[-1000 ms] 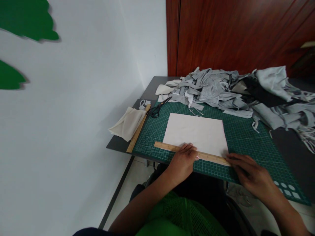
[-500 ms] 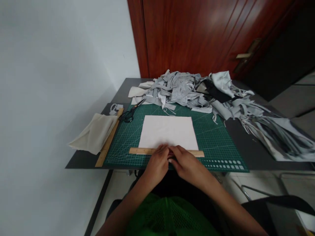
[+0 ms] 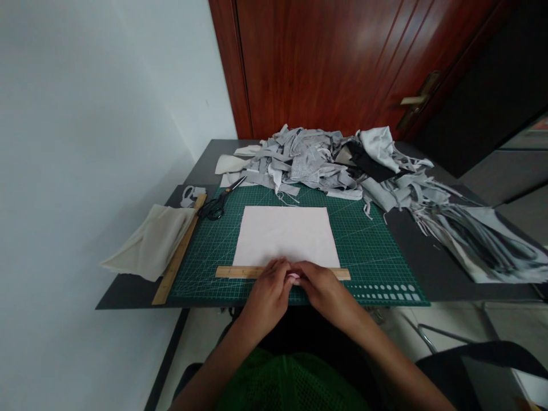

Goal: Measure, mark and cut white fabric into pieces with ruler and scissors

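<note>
My left hand [image 3: 270, 288] and my right hand [image 3: 320, 285] meet over the near edge of a pale rectangular cloth [image 3: 283, 231]. Fingers of both hands are bent together around a small pink piece [image 3: 293, 275], whose kind I cannot make out. Beneath and behind the fingers, a wooden ruler [image 3: 237, 272] lies across the cloth's near edge. The cloth is spread flat on a green cutting mat [image 3: 363, 240] with a printed grid. My fingertips are partly hidden behind the knuckles.
Black-handled scissors [image 3: 216, 206] lie at the mat's upper left. Another wooden ruler [image 3: 177, 257] runs beside folded cream cloth [image 3: 149, 242] there. Grey fabric strips [image 3: 312, 162] are heaped along the back, with more strips [image 3: 471, 234] at the right. A wall borders the left.
The whole view has shifted slightly left and down. Both hands stay close together at the ruler, and the small pink piece now shows between the fingers.
</note>
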`<action>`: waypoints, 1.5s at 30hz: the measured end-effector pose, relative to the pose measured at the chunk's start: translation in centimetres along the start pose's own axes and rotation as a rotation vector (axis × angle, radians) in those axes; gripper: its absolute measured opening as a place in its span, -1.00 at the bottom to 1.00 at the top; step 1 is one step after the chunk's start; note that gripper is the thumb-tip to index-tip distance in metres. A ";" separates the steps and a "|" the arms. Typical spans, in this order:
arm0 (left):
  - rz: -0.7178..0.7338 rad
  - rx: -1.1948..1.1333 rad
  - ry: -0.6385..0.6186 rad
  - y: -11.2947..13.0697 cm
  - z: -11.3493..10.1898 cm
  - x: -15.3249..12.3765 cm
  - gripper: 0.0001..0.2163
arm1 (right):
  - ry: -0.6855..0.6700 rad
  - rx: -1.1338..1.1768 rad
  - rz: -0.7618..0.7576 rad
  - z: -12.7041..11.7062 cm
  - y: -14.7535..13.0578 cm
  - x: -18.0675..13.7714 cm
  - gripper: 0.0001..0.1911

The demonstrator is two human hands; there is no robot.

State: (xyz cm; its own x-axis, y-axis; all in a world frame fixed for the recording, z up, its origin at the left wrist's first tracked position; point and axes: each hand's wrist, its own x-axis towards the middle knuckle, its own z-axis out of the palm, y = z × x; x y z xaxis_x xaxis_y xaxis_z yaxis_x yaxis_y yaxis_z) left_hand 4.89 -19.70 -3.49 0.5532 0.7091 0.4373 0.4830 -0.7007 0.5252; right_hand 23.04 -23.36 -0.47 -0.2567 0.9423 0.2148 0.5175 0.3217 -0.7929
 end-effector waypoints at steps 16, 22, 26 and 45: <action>-0.022 0.189 -0.141 1.7 -0.5 1.2 -0.80 | -0.022 -0.129 0.154 -2.5 3.3 -0.3 -0.84; -0.111 0.337 -0.227 3.0 -0.4 2.7 -0.88 | -0.023 -0.121 0.192 -2.2 3.5 -0.4 -0.83; -0.112 0.358 -0.199 2.3 -0.2 2.8 -0.87 | -0.031 -0.107 0.191 -2.2 3.3 -0.5 -0.82; -0.043 0.431 -0.213 -0.5 0.6 1.7 -0.39 | 0.017 -0.141 0.234 -1.6 2.9 -0.1 -0.83</action>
State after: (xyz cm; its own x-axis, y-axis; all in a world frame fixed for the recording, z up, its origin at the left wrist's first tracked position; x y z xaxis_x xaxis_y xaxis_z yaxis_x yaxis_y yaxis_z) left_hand 5.95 -18.20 -3.43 0.6315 0.7376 0.2389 0.7208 -0.6721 0.1695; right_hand 25.88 -22.38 -1.88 -0.1038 0.9935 0.0460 0.6697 0.1040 -0.7353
